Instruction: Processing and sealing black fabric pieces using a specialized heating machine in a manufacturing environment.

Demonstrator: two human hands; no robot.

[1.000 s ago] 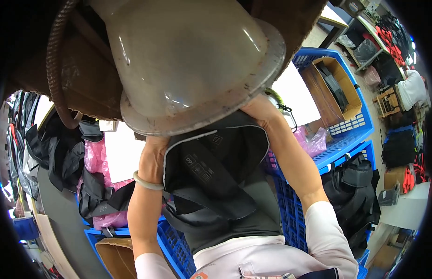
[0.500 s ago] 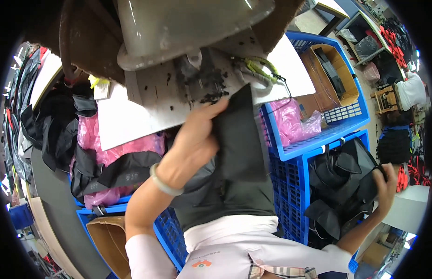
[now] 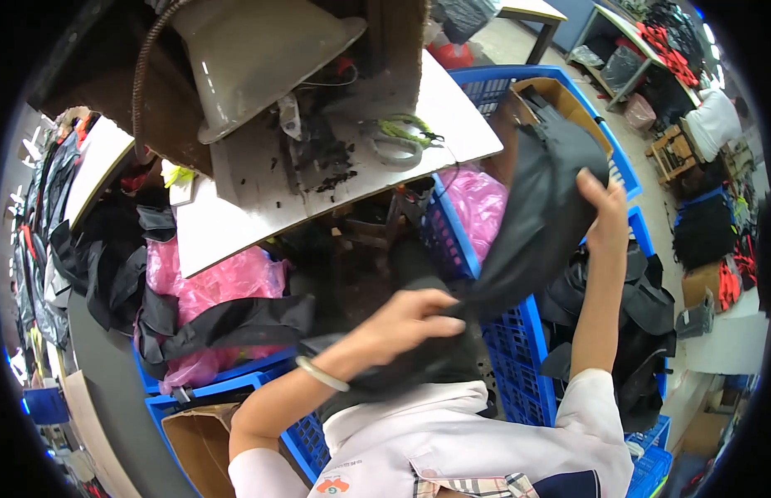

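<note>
A long black fabric piece [image 3: 539, 216] is stretched between my hands, bent in a curve and slightly blurred. My right hand [image 3: 605, 212] grips its right edge, the thumb lying over the material. At the lower left end, my left hand [image 3: 414, 328] pinches the fabric between thumb and fingers. The piece's far end lies over a cardboard box [image 3: 601, 116] in the blue crate [image 3: 518, 73] to the right. Beneath my right forearm, more black pieces [image 3: 643, 332] fill a lower blue crate.
Ahead is a white worktable [image 3: 452, 116] with black scraps, a yellow-green-handled tool [image 3: 406, 129] and a machine's pale cover [image 3: 253, 66]. Pink plastic [image 3: 215, 282] and black fabric strips [image 3: 236, 324] pile up at the left. Another cardboard box [image 3: 199, 448] stands at lower left.
My right hand has come up from the lower right crate and now grips the black piece. My left hand has moved down and right, and the piece has swung rightward over the upper crate.
</note>
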